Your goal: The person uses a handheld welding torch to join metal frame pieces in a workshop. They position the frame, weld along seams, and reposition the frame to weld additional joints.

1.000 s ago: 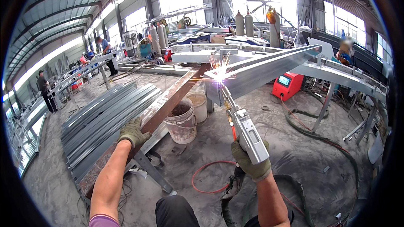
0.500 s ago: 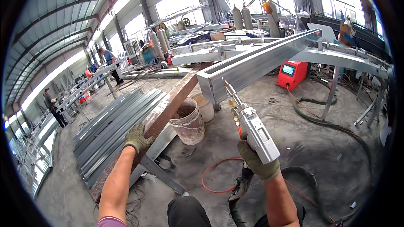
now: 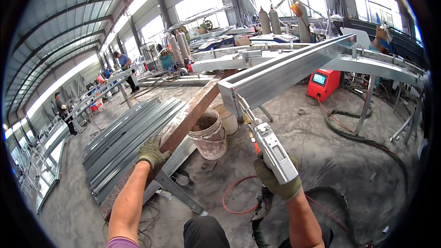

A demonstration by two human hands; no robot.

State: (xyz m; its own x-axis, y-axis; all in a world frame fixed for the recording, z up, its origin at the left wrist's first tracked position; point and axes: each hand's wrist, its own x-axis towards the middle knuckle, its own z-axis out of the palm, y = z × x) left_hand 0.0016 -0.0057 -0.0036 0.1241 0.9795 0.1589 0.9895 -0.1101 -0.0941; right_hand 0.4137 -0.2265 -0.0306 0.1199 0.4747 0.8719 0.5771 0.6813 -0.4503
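Your right hand (image 3: 278,177), in an olive-green work glove, is closed around the rear of a silver metal handheld welding torch (image 3: 274,152), its fingers partly hidden beneath the body. The torch slants up and away from you, its narrow nozzle at the near end of a long silver rectangular metal beam (image 3: 294,74); whether the tip touches the beam cannot be told. Your left hand (image 3: 154,153), gloved alike, lies on a long rust-brown metal beam (image 3: 190,118), the fingers partly spread; whether they grip it or only rest there cannot be told. The brown beam runs from your lower left towards the silver beam's near end

Between the brown beam and the torch, a dirt-stained white bucket (image 3: 211,146) stands on the floor, with a second pale bucket (image 3: 229,121) just behind it. To the left lies a stack of grey ribbed metal lengths (image 3: 131,144). A red box-shaped machine with a small screen (image 3: 331,82) sits right of the silver beam, and a thin red hose (image 3: 224,197) loops near your right forearm
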